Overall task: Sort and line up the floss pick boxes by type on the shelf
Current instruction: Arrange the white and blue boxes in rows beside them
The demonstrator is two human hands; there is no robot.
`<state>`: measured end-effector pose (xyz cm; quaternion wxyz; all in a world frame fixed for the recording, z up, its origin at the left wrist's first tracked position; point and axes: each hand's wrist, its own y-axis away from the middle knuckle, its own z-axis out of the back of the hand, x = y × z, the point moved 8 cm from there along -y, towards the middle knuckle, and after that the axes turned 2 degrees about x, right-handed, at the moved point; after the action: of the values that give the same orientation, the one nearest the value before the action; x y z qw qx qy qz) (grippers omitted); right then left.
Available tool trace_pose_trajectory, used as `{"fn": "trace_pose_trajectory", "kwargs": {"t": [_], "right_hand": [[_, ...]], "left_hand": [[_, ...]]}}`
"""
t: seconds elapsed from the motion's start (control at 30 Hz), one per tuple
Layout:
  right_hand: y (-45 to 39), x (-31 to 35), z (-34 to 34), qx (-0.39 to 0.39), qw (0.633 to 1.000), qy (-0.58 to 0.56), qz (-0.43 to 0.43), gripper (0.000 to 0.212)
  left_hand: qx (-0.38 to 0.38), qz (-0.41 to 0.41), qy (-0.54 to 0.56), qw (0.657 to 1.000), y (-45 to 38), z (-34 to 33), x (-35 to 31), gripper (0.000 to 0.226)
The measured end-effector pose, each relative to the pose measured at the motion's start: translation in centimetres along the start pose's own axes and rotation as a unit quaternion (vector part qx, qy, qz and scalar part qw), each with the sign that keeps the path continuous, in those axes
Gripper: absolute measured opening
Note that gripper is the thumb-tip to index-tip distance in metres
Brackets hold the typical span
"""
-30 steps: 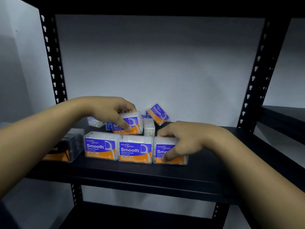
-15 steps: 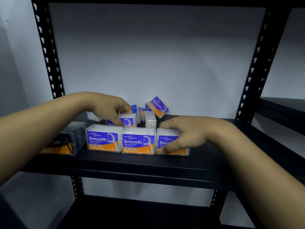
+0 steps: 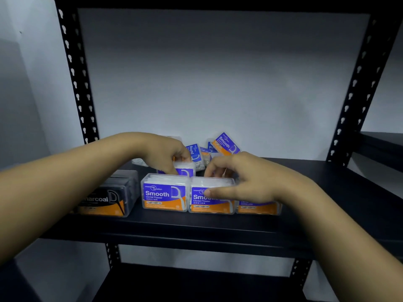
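My left hand (image 3: pixel 165 156) grips a Smooth box (image 3: pixel 184 170) set behind the front row on the shelf (image 3: pixel 196 227), aligning it by type, while my right hand (image 3: pixel 244 179), fingers spread and grasping nothing, rests across the middle front box (image 3: pixel 210 200) to steady that row.
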<state>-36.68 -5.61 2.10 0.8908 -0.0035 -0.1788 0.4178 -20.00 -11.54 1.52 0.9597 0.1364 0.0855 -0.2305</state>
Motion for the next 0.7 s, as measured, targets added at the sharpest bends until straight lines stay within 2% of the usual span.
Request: {"fn": "trace_pose_trajectory", "kwargs": {"t": [0.17, 0.43, 0.63, 0.7], "right_hand": [[-0.5, 0.1, -0.9, 0.003, 1.0, 0.006, 0.0, 0.036], [-0.5, 0.1, -1.0, 0.004, 1.0, -0.004, -0.023, 0.026], [-0.2, 0.3, -0.4, 0.004, 0.999, -0.017, -0.041, 0.034], [0.4, 0.2, 0.6, -0.021, 0.998, -0.032, -0.055, 0.043]], "left_hand": [[0.014, -0.006, -0.004, 1.0, 0.6, -0.1, 0.1, 0.026], [0.024, 0.013, -0.022, 0.999, 0.7, 0.4, -0.4, 0.036], [0.015, 0.029, -0.014, 0.999, 1.3, 0.9, -0.7, 0.036], [-0.024, 0.032, 0.009, 0.999, 2.5, 2.1, -1.0, 0.038]]}}
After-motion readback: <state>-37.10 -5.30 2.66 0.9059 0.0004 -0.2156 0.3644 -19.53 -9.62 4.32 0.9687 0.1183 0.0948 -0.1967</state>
